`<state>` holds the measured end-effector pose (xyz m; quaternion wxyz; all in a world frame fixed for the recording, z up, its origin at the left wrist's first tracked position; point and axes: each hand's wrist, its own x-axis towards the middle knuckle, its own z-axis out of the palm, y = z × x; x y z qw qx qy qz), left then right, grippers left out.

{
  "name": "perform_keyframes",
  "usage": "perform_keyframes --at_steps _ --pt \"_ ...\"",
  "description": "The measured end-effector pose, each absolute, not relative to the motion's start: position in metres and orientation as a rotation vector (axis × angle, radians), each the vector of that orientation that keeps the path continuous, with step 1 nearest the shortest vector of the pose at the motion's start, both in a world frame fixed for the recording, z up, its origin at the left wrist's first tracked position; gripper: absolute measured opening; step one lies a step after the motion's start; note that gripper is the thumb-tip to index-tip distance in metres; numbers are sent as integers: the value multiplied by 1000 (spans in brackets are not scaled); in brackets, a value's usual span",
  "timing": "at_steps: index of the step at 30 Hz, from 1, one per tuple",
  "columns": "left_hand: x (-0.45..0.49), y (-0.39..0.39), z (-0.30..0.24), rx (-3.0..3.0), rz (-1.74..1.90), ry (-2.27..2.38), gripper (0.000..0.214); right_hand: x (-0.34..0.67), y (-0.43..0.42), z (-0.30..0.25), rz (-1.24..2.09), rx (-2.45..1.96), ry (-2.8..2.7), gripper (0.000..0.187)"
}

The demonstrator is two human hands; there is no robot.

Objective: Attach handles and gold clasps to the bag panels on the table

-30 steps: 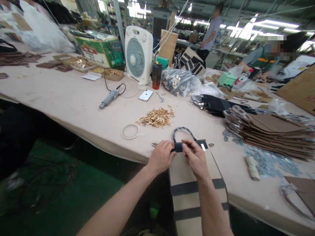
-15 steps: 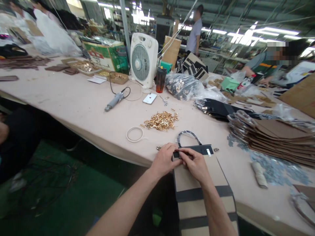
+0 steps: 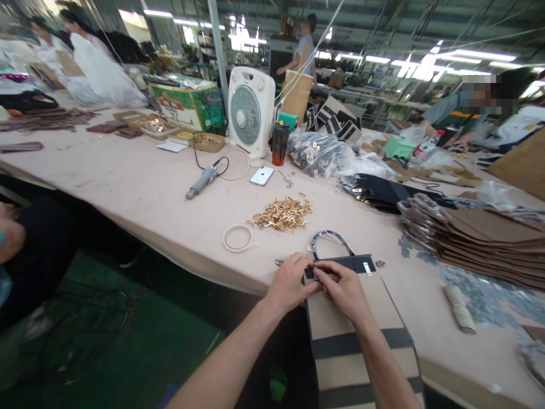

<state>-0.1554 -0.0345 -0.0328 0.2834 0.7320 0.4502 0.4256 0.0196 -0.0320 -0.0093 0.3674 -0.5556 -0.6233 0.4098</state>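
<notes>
A beige and black striped bag panel (image 3: 378, 307) hangs over the table's front edge, its dark top band and wrapped loop handle (image 3: 332, 236) lying on the tabletop. At the band's left end, my left hand (image 3: 292, 284) and my right hand (image 3: 343, 287) meet with bent fingers pinched together. Whatever small piece sits between the fingertips is hidden. A white-silver metal plate (image 3: 367, 268) shows on the band's right part. Metal clasps stick out at both sides, one clasp (image 3: 380, 263) at the right. Just beyond the handle lies a heap of gold metal fittings (image 3: 284, 214).
A tape roll (image 3: 237, 238), a grey electric screwdriver (image 3: 202, 182), a phone (image 3: 261, 175) and a tumbler (image 3: 280, 145) stand or lie beyond my hands, before a white fan (image 3: 250, 111). Brown panels (image 3: 481, 233) are stacked at right, near a rolled cloth (image 3: 458, 308). A co-worker (image 3: 460, 116) leans over the far right.
The whole view has shifted slightly, with the table things lower and farther right. My hands keep their pinch at the same spot on the bag panel. A person in the background has moved left.
</notes>
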Motion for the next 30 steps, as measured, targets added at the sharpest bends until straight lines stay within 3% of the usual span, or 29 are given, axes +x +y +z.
perform_keyframes --at_steps 17,23,30 --pt "-156 -36 -28 1941 1128 1214 35 12 -36 -15 484 -1431 -1821 9" --pt "-156 -34 -30 1965 1122 1214 36 28 -65 -14 452 -1274 -1721 13" --pt "-146 -40 -29 2160 1153 1271 37 59 -91 -23 393 -1386 -1727 23"
